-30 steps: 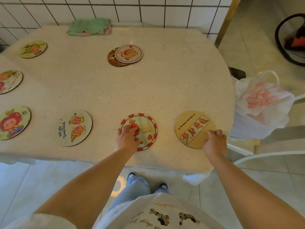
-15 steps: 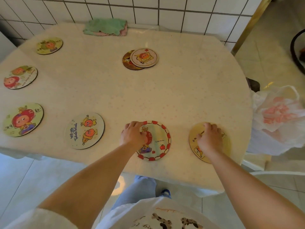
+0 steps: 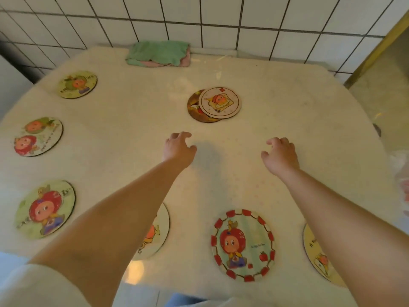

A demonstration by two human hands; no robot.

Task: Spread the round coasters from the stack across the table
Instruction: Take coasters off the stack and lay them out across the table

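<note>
Both my hands have let go of the coasters near me and reached out over the middle of the table [image 3: 287, 89]. It is big, pale and speckled, with a green and pink cloth [image 3: 159, 53] at the far edge by the tiled wall. My left hand [image 3: 178, 149] and my right hand [image 3: 281, 155] float above bare table, fingers spread and curled, holding nothing. Just past them sits the little stack [image 3: 214, 105], two round coasters left, a white one with a cartoon face lying a bit crooked on a dark one. Round coasters lie flat all around. The red-bordered coaster [image 3: 243, 244] sits between my arms. A yellow coaster [image 3: 316, 255] peeks out under my right arm, and a pale coaster [image 3: 155, 233] under my left. Three green coasters [image 3: 45, 208] line the left side.
</note>
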